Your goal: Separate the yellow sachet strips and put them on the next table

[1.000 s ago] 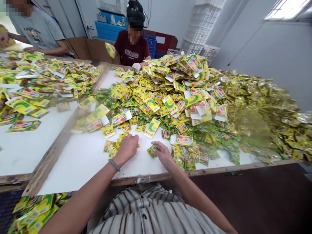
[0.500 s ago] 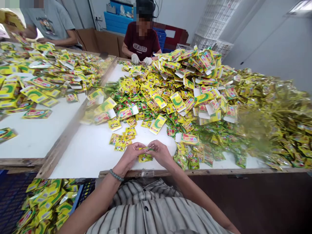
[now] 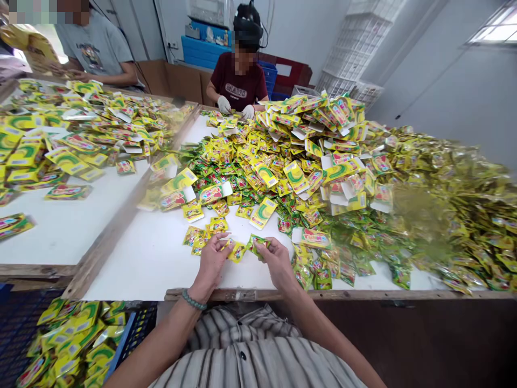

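One yellow packet (image 3: 237,251) is pinched in the fingers of the left hand (image 3: 212,263), just beside one green packet (image 3: 254,246) pinched by the right hand (image 3: 278,262), both over the white surface (image 3: 129,258). Print on the packets is too small to read. Near the right hand, a yellow box (image 3: 312,238) carries blurred reddish lettering. Across the surface, a dark red shirt (image 3: 242,78) shows capitals beginning MA, the rest unclear.

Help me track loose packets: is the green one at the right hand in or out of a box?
Out: the right hand pinches the green packet, with no box around it.
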The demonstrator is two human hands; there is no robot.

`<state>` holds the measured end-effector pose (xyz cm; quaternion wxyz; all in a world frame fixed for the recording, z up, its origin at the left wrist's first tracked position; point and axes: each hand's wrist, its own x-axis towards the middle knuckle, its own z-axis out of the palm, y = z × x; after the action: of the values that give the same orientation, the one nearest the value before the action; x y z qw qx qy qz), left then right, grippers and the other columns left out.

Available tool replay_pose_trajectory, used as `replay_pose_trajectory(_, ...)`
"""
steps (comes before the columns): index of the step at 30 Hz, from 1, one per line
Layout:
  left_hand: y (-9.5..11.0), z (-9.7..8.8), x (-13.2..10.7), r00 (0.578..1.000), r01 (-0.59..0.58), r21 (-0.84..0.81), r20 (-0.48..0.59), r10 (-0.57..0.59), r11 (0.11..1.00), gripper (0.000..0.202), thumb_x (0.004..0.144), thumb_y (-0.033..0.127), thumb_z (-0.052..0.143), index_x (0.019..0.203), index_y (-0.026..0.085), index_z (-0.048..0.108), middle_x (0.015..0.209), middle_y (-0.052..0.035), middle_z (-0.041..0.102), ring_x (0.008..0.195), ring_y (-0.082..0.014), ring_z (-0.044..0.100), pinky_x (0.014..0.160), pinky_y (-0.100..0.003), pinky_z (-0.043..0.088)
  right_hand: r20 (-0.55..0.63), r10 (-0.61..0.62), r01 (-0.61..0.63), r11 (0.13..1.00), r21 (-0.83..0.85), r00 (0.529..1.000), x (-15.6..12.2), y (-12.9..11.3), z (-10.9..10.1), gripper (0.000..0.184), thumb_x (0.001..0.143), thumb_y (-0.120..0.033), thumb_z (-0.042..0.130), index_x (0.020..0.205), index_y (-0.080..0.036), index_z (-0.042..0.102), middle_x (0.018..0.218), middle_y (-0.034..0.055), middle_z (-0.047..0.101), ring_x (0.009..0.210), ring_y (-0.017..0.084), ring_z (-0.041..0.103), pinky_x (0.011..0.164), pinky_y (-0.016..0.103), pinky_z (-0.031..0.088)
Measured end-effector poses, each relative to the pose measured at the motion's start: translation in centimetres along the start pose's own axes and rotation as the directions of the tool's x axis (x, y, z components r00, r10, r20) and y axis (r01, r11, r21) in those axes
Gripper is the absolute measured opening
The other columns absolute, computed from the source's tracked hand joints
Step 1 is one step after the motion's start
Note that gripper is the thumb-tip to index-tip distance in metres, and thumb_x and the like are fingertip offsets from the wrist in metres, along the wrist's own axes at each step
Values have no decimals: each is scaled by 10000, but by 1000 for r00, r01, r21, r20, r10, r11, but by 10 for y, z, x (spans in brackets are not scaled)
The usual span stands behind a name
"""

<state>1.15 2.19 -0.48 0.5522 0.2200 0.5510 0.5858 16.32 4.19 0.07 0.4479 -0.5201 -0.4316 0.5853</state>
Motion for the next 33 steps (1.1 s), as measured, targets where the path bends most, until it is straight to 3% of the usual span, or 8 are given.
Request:
replay_pose_trajectory(9,11,22,-14,997,64,-85,46,-60,994,415,560,286,791,916,175,611,799,27,626,682,-109,605,616,-224,455,-7,-101,97,969,-229,995,1,18,9,331,673,-424,715,832,-197,534,625,-46,554,550,110,495,522,228,424)
replay_pose_trajectory(14,8,28,-7,997,50,-123,59,-43,991,461,519,231,785,928,178,579,739,35,634,669,-114,613,653,-236,457,141,88,-97,993,64,986,0,7,1,442,667,-456,736,983,-186,585,920,49,663,761,159,615,651,286,510)
replay_pose_trajectory(17,7,30,-1,989,47,-36,139,-42,998,456,563,230,759,974,177,568,724,22,658,681,-133,622,679,-254,458,256,126,-169,974,154,959,1,-1,-8,427,691,-476,719,984,-178,631,918,58,673,791,174,627,641,292,524)
replay_pose_trajectory(20,16,36,17,956,-13,188,292,-44,982,438,628,257,712,1027,164,558,705,4,661,677,-156,616,692,-282,456,94,43,-45,999,19,995,7,-1,-22,345,688,-444,713,879,-166,644,781,39,655,702,168,598,557,259,498)
replay_pose_trajectory(24,33,65,52,949,-306,688,271,159,657,352,728,324,626,1038,167,574,780,-44,663,734,-210,609,703,-324,448,-80,-180,137,913,-384,980,7,11,-39,166,776,-316,593,867,-180,622,671,12,606,632,160,546,588,268,463)
replay_pose_trajectory(27,31,98,73,854,-457,863,358,378,216,486,754,396,634,1160,140,553,1032,-140,639,967,-285,590,815,-361,436,5,-300,252,792,-556,954,0,23,-39,146,809,-212,501,906,-181,605,731,29,627,677,170,564,647,271,450)
replay_pose_trajectory(29,22,118,83,809,-504,863,460,367,28,628,732,383,673,1272,118,492,1133,-193,595,1066,-325,552,859,-375,421,117,-359,354,717,-600,926,-5,28,-36,179,812,-167,463,925,-181,601,811,54,641,745,183,584,685,274,451)
replay_pose_trajectory(33,13,132,93,844,-489,872,468,263,18,699,720,225,652,1370,140,410,1086,-195,614,969,-323,599,785,-365,432,222,-398,448,667,-595,890,-7,33,-35,215,807,-134,443,945,-183,600,882,75,638,802,192,582,717,283,450)
